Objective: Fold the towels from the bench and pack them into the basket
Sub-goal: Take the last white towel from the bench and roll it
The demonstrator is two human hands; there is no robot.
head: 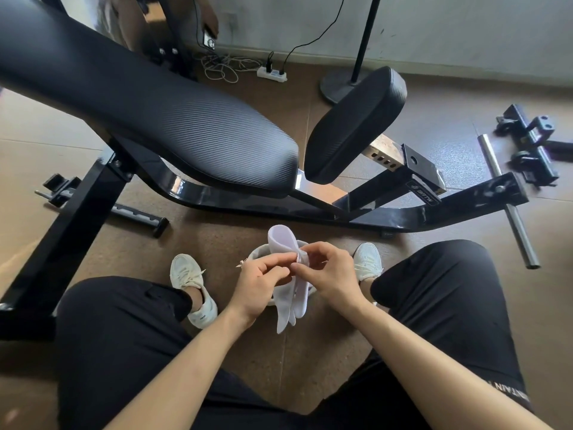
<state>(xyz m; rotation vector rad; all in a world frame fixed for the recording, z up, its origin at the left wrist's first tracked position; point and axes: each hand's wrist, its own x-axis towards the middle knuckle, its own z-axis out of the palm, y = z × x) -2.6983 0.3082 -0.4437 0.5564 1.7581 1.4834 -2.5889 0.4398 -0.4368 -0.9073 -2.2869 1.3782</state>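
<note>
A small white towel (pixel 283 243) is held between my knees, one end looped upward and the other ends hanging down. My left hand (pixel 259 282) pinches its middle from the left. My right hand (pixel 328 273) pinches the same spot from the right, fingertips almost meeting. Under the towel on the floor sits a pale basket (pixel 259 252), mostly hidden by my hands and the cloth. The black padded bench (pixel 173 125) stretches across the upper view with no towels showing on it.
My white shoes (pixel 193 287) and dark-trousered knees flank the basket. The bench's black frame (pixel 310 212) runs just beyond. Loose metal bars and brackets (pixel 508 200) lie on the floor right; a stand base, power strip (pixel 272 73) and cables sit at the back.
</note>
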